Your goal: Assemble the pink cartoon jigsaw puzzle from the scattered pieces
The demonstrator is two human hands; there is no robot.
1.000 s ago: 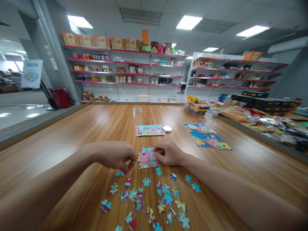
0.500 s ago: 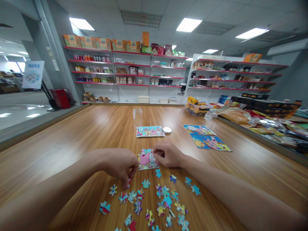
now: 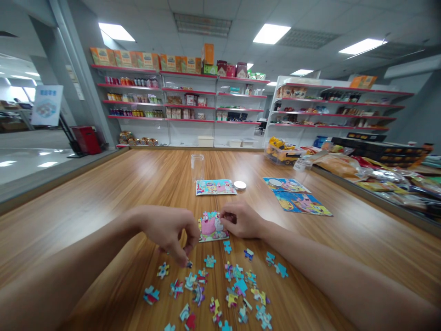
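Observation:
My left hand [image 3: 175, 232] is just left of the partly joined jigsaw puzzle [image 3: 208, 228], thumb and fingers pinched around a small dark jigsaw piece [image 3: 189, 265], mostly hidden by the fingertips. My right hand [image 3: 244, 220] rests on the table with curled fingers, its fingertips on the right edge of the joined puzzle. That puzzle shows a pink cartoon figure and has a knobbed upper edge. Loose pieces lie scattered nearer to me, among them a light blue piece [image 3: 210, 261], a red and blue one [image 3: 151, 295] and a yellow one [image 3: 232, 300].
Beyond the puzzle lie a picture card [image 3: 216, 187], a clear jar [image 3: 197, 167] and a round white lid [image 3: 240, 185]. Two blue picture sheets [image 3: 303, 203] are at the right, another lid on one. Farther back stands a plastic bin of yellow toys [image 3: 282, 152]; packaged goods [image 3: 382, 177] line the right.
My left hand has lifted slightly from the table, and a dark piece now shows at its fingertips. My right hand stays at the puzzle's edge.

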